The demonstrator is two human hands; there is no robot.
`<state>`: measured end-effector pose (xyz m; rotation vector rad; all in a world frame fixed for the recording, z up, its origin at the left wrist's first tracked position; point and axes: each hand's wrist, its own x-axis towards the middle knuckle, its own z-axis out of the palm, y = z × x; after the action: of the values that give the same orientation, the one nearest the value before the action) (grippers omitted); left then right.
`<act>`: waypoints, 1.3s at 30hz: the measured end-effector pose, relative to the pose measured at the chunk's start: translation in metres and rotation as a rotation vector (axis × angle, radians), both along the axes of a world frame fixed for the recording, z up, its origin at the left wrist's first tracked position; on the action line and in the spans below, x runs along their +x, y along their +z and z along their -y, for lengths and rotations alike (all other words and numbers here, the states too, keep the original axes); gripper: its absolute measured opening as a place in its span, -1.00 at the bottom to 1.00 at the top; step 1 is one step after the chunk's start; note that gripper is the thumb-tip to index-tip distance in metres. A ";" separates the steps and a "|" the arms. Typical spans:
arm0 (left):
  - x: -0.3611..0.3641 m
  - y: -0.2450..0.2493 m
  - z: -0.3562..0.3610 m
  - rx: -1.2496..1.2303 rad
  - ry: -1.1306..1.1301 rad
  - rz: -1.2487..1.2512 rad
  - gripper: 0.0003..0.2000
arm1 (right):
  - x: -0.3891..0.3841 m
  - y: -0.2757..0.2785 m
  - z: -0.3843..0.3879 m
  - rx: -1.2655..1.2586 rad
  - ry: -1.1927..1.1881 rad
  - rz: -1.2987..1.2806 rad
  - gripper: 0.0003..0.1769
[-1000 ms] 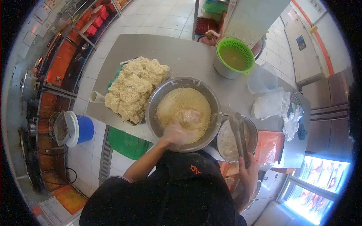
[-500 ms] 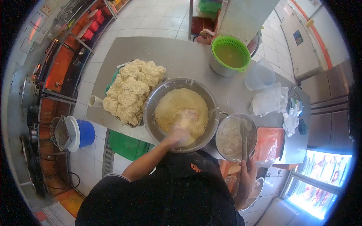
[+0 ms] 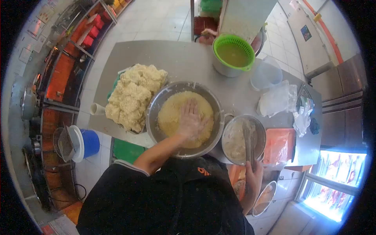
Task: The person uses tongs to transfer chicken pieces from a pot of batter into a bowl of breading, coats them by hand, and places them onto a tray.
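Observation:
My left hand lies flat with its fingers spread on yellowish crumbs inside a wide metal bowl. Flour or crumbs coat its skin. Metal tongs are gripped by their near end in my right hand. Their far ends reach into a smaller metal pot of pale, wet batter. Whether the tongs hold anything cannot be seen. Left of the bowl, a big heap of crumb-coated pieces covers its tray.
A green colander sits in a pot at the back. Beside it stand a clear plastic tub and plastic bags. An orange-red tray lies right of the batter pot. A blue bucket stands on the left.
My left hand has moved up and flattened on the crumbs; before, it was blurred around a pale, coated piece. The tongs have shifted slightly left in the batter pot.

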<state>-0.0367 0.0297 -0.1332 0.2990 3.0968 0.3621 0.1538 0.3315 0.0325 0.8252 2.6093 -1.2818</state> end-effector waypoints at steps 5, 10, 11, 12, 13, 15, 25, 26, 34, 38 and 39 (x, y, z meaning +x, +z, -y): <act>-0.008 0.076 0.040 0.066 -0.177 0.309 -0.03 | 0.008 0.010 0.008 0.103 -0.048 0.080 -0.42; -0.050 0.050 0.066 -0.014 -0.344 0.955 -0.10 | 0.003 0.006 0.007 0.124 -0.018 0.073 -0.42; -0.045 0.053 0.067 0.026 -0.327 0.939 -0.13 | 0.002 0.003 0.006 0.127 -0.034 0.076 -0.41; -0.033 0.056 0.067 0.066 -0.314 0.922 -0.16 | 0.002 -0.001 0.004 0.131 -0.053 0.078 -0.41; -0.029 0.058 0.068 0.106 -0.304 0.905 -0.19 | 0.002 -0.003 0.003 0.135 -0.074 0.081 -0.40; -0.039 0.060 0.076 0.286 -0.347 0.897 -0.18 | 0.001 -0.002 0.004 0.192 -0.077 0.054 -0.38; 0.028 0.109 0.050 -0.171 -0.101 0.543 0.02 | 0.004 -0.019 -0.006 0.092 -0.094 0.074 -0.34; 0.042 0.120 0.038 -0.224 0.001 0.625 0.04 | 0.004 -0.020 -0.008 0.084 -0.095 0.072 -0.34; 0.041 0.043 0.038 0.270 0.135 1.092 0.06 | -0.005 0.000 0.001 0.059 -0.098 0.142 -0.31; 0.037 0.074 0.023 0.602 0.322 0.463 -0.11 | 0.008 -0.016 -0.006 0.088 -0.117 0.093 -0.31; 0.023 0.037 0.029 0.544 0.189 0.295 -0.06 | 0.007 -0.016 -0.006 0.092 -0.114 0.096 -0.31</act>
<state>-0.0136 0.0004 -0.0959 -0.0500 2.6855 1.1401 0.1609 0.3373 0.0168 1.0382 2.5956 -1.1240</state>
